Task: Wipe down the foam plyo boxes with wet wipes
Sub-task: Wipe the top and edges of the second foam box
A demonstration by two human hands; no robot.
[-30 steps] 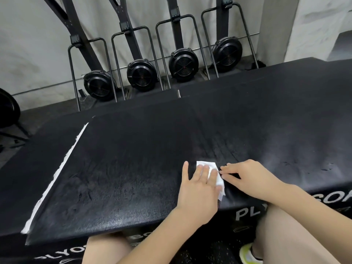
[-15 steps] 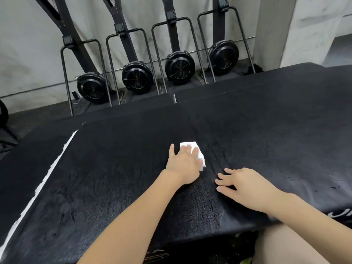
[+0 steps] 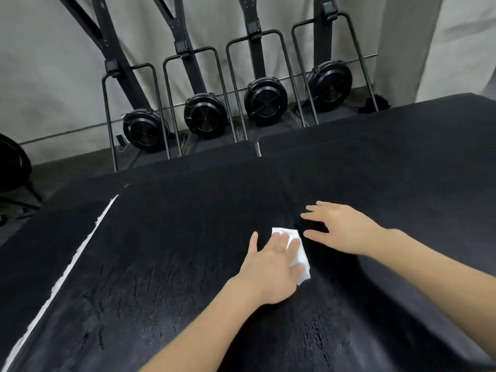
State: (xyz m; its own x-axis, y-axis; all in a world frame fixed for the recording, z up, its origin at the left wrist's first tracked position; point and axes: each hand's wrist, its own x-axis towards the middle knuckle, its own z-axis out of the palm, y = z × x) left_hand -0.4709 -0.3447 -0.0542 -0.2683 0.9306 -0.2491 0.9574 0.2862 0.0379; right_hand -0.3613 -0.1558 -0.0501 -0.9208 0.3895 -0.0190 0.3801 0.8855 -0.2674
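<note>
Left hand, fingers flat, presses the wet wipe mid-top of the plyo box — pushed farther from the near edge than a second ago; right hand spread, braced just beside. Stroke advancing — far edge probably unwiped.

Four black fan machines stand upright in a row against a pale grey wall, on a dark floor, beside a pale pillar

You get even, dim indoor light — the black foam plyo box shows faint sheen. Hands blur slightly; edges bow.
</note>
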